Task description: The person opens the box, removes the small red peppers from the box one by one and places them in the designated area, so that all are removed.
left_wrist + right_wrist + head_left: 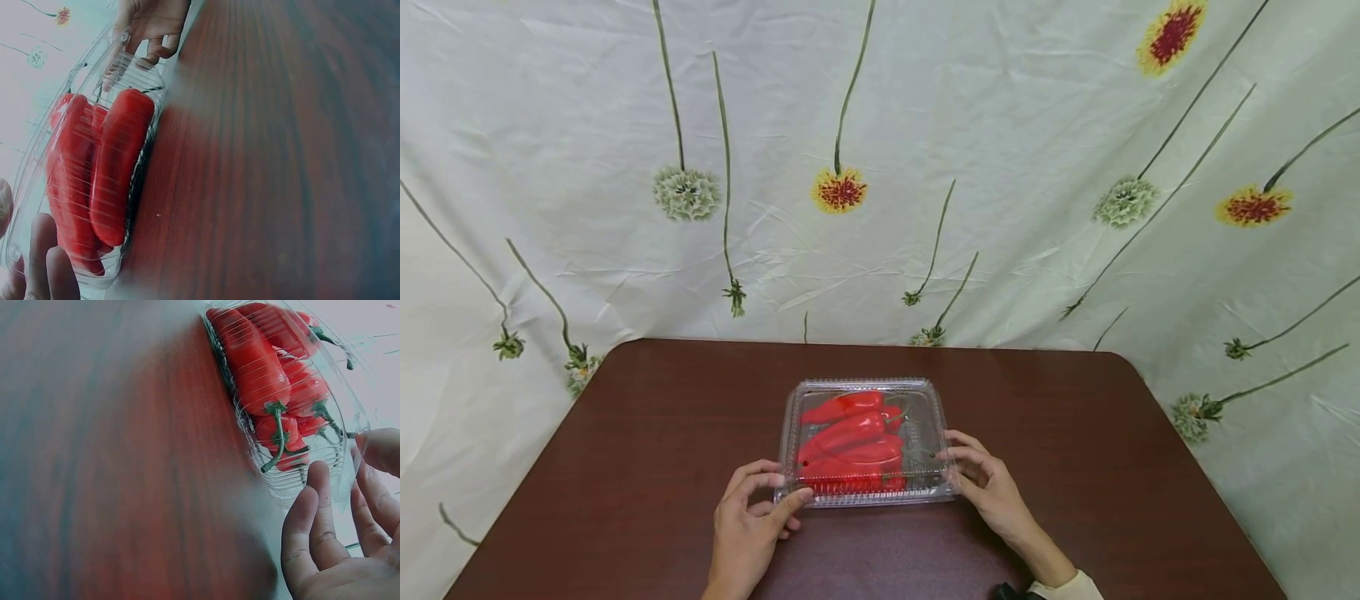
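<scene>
In the head view a clear plastic clamshell box [880, 500] with a ribbed rim sits on the table, its lid down. Several red peppers [850, 433] with green stems lie inside, seen through the plastic. My left hand [747, 518] holds the box at its front left corner, thumb along the front and fingers at the side. At the right side, near the front corner, my right hand [996, 493] pinches the rim. The right wrist view shows the thumb and forefinger at the rim, with the other fingers [300, 531] beside the ribbed wall.
The dark reddish-brown wooden table [647, 467] spreads around the box and has rounded far corners. Behind it and to both sides hangs a white cloth [1000, 150] printed with flowers and long stems. A light sleeve [1067, 587] shows at my right wrist.
</scene>
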A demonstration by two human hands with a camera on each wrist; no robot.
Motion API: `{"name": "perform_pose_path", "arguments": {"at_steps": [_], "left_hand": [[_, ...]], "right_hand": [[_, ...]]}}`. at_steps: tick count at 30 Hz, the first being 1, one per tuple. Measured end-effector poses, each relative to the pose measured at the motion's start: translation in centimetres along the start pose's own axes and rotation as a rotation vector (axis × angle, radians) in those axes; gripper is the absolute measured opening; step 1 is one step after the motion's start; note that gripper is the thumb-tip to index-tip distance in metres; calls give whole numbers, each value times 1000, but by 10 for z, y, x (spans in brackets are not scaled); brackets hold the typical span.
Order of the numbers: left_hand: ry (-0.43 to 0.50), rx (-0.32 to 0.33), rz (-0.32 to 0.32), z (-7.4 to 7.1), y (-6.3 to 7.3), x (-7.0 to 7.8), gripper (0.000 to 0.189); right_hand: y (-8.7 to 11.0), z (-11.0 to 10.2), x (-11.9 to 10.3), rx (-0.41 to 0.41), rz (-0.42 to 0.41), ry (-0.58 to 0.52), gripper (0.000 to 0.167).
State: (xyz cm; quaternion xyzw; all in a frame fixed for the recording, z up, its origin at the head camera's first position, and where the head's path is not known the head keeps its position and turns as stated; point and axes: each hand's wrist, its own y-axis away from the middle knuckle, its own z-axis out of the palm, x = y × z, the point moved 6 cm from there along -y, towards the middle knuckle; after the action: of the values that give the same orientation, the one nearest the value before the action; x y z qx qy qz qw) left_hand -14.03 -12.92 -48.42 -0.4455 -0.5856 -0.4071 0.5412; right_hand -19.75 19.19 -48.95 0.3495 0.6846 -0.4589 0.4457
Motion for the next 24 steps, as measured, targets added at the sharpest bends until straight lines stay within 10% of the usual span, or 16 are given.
{"name": "perform_pose_path", "arguments": {"at_steps": [24], "left_hand": [[-110, 77, 75, -4, 4, 5, 25]], "right_hand": [[0, 1, -1, -3, -11, 5, 23]]}}
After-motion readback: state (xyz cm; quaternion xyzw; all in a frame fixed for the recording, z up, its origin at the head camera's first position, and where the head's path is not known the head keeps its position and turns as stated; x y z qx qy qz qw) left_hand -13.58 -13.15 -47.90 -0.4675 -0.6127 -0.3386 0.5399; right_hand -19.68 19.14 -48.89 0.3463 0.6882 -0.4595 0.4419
